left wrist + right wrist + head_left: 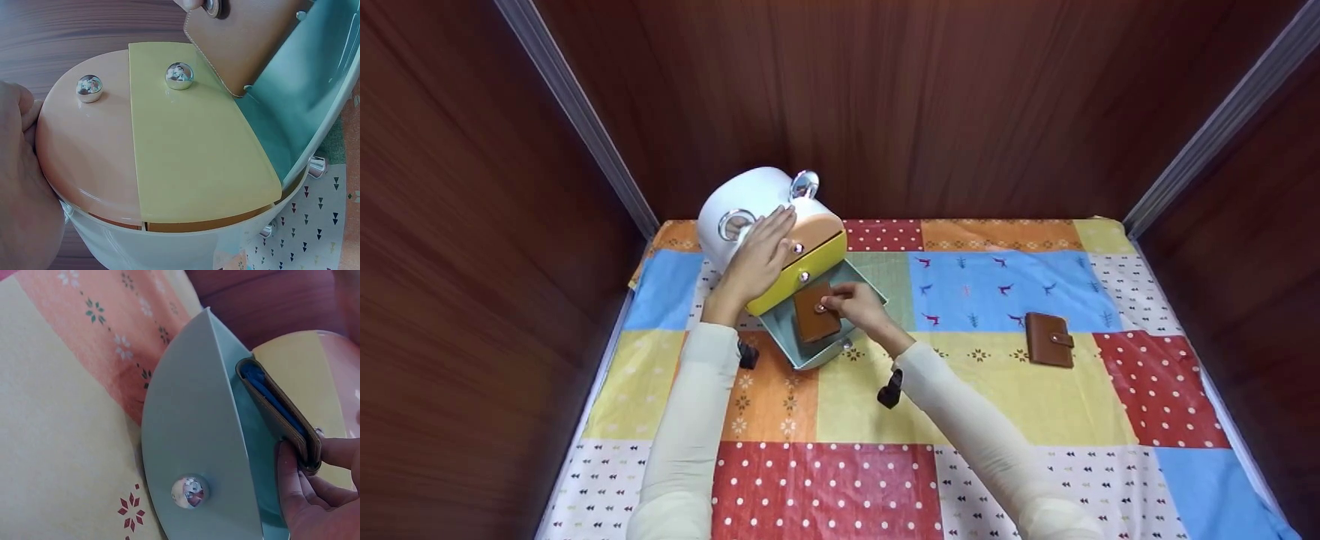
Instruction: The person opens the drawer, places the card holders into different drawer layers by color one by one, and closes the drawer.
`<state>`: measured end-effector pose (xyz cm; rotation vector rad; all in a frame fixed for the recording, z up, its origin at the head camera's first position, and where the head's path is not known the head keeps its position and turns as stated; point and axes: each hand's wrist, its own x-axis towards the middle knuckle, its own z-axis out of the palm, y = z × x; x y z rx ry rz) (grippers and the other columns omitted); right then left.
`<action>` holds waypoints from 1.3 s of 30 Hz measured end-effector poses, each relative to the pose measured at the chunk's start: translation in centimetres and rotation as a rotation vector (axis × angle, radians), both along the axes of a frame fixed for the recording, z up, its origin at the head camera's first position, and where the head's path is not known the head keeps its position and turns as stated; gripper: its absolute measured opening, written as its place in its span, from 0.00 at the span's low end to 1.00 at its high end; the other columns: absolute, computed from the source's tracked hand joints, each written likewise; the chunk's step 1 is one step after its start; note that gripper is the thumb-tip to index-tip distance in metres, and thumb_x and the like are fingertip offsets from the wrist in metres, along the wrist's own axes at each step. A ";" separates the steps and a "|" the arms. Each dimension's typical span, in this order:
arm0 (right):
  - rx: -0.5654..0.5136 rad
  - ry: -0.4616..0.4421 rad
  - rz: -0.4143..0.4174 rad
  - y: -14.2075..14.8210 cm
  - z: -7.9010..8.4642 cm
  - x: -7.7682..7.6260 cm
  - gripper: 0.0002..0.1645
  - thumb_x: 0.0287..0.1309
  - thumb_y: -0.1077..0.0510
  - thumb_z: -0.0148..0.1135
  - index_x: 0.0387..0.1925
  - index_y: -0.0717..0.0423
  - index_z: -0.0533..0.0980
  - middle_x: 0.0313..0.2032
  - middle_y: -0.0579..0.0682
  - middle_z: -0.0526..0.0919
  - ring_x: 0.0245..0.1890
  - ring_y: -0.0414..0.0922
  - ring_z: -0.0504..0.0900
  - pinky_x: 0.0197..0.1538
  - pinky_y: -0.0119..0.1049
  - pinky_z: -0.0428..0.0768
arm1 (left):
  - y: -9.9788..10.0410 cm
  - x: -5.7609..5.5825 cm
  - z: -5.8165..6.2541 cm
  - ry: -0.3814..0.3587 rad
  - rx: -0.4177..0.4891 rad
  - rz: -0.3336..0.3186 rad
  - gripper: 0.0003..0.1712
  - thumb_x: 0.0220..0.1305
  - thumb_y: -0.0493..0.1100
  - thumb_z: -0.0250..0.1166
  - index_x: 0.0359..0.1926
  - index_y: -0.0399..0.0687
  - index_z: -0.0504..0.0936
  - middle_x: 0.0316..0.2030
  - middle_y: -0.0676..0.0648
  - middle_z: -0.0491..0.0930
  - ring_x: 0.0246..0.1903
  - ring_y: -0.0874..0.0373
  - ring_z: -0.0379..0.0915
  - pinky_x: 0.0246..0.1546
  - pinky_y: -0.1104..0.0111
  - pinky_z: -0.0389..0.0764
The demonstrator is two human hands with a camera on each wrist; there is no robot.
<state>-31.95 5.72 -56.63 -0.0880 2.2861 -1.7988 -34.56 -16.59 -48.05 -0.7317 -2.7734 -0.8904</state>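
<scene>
A brown snap wallet point(814, 319) is pinched between the thumb and fingers of my right hand point(856, 304), over the pulled-out teal drawer point(784, 335). Blue inner sleeves show along the edge of the wallet point(277, 408) in the right wrist view. The drawer belongs to a small rounded white cabinet point(757, 191) with an orange top drawer point(90, 146) and a yellow middle drawer point(191, 146). My left hand point(761, 251) rests on the cabinet's top, fingers straight, beside the orange front.
A second brown wallet point(1048, 340) lies on the patchwork cloth point(885, 480) to the right. Two shiny ring-shaped pieces point(804, 185) stand out from the cabinet. Wooden panels point(930, 105) close off the back and both sides of the table.
</scene>
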 end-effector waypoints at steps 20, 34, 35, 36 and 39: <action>0.054 0.004 0.062 -1.1 -1.4 0.3 0.14 0.70 0.65 0.64 0.51 0.73 0.82 0.40 0.59 0.89 0.36 0.40 0.84 0.40 0.30 0.86 | 0.1 0.1 0.0 -0.007 -0.003 0.011 0.31 0.87 0.49 0.43 0.85 0.51 0.57 0.85 0.52 0.55 0.86 0.54 0.44 0.88 0.60 0.40; 0.289 0.112 0.083 -1.4 -1.2 0.5 0.14 0.69 0.64 0.66 0.52 0.70 0.83 0.44 0.61 0.91 0.40 0.43 0.85 0.46 0.33 0.84 | 0.1 0.0 0.0 -0.004 0.001 0.010 0.31 0.87 0.49 0.42 0.85 0.50 0.57 0.85 0.52 0.54 0.86 0.53 0.44 0.88 0.59 0.40; 0.306 0.126 0.087 -1.4 -1.2 0.5 0.15 0.69 0.63 0.67 0.52 0.70 0.83 0.45 0.62 0.91 0.41 0.44 0.86 0.48 0.35 0.85 | 0.1 0.0 0.0 -0.006 0.001 0.010 0.31 0.87 0.49 0.42 0.85 0.51 0.57 0.85 0.52 0.54 0.86 0.53 0.43 0.88 0.59 0.40; 0.321 0.139 0.089 -1.4 -1.2 0.5 0.15 0.69 0.63 0.67 0.52 0.70 0.84 0.45 0.62 0.91 0.42 0.46 0.86 0.50 0.37 0.86 | 0.1 0.1 0.0 -0.005 0.000 0.010 0.31 0.87 0.49 0.42 0.85 0.51 0.57 0.85 0.52 0.54 0.86 0.53 0.43 0.88 0.59 0.40; 0.362 0.176 0.087 -1.3 -1.3 0.5 0.14 0.69 0.63 0.68 0.52 0.68 0.84 0.46 0.61 0.91 0.45 0.49 0.88 0.55 0.43 0.87 | 0.1 0.0 0.0 -0.004 -0.004 0.008 0.31 0.87 0.49 0.42 0.85 0.51 0.57 0.85 0.52 0.54 0.86 0.53 0.43 0.88 0.59 0.40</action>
